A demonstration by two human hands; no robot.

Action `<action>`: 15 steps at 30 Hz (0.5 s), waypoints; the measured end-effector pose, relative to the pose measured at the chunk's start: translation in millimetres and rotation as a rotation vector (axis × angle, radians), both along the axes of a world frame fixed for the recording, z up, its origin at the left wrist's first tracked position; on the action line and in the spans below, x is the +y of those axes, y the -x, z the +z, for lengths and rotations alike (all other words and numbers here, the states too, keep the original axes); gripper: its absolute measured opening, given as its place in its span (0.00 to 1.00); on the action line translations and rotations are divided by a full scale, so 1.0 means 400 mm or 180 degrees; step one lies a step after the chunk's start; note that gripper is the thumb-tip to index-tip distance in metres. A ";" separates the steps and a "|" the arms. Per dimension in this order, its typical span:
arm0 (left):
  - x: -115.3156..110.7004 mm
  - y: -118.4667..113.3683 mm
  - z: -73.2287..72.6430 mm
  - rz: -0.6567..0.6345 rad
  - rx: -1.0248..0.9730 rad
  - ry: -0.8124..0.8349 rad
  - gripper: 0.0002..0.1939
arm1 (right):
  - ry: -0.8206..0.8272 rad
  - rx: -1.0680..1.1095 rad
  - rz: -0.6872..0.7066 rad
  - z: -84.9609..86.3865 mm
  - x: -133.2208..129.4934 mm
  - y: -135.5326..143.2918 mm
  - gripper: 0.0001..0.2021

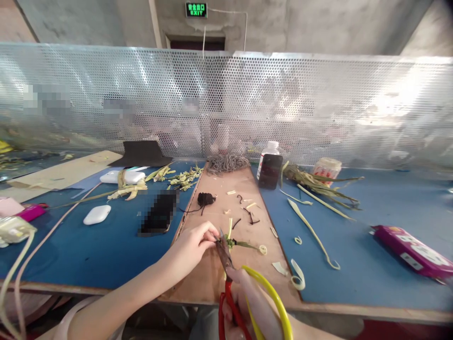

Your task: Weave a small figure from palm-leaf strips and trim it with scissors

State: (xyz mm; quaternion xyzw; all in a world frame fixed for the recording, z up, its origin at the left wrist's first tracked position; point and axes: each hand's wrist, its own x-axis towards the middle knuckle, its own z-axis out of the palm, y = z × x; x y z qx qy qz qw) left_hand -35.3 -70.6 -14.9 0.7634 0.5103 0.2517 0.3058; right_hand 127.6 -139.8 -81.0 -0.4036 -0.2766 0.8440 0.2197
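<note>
My right hand (244, 302) grips a pair of scissors (224, 255) with red and yellow handles. Their blades point away from me, slightly apart, tips beside the fingertips of my left hand (196, 241). That hand is closed in a pinch; what lies between its fingertips is too small to make out, though something dark shows there. Right behind the blades is a small green knotted piece of plant strip (231, 242), its pale tail ending in a curl. Beyond my hands lies a ball of black yarn (205, 199), with short black yarn snippets (250, 216) to its right.
A phone (159, 212) and a white case (97, 215) lie on the left blue mat. Grey yarn (228, 163) is heaped at the back. To the right are a bottle (272, 148), another phone (271, 171), dried leaves (311, 182) and a purple packet (412, 250). A perforated metal screen (244, 94) stands behind.
</note>
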 end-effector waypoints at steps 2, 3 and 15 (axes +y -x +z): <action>-0.002 -0.002 0.004 0.0018 -0.0037 0.0027 0.06 | -0.0049 -0.0045 -0.0013 -0.019 0.002 0.003 0.35; -0.002 -0.001 0.003 0.0039 -0.0063 0.0031 0.06 | -0.0058 -0.0045 -0.0020 -0.024 0.003 0.004 0.34; 0.011 0.007 -0.032 0.0108 -0.0354 0.0064 0.04 | -0.0281 0.0008 0.0278 -0.018 0.027 0.009 0.32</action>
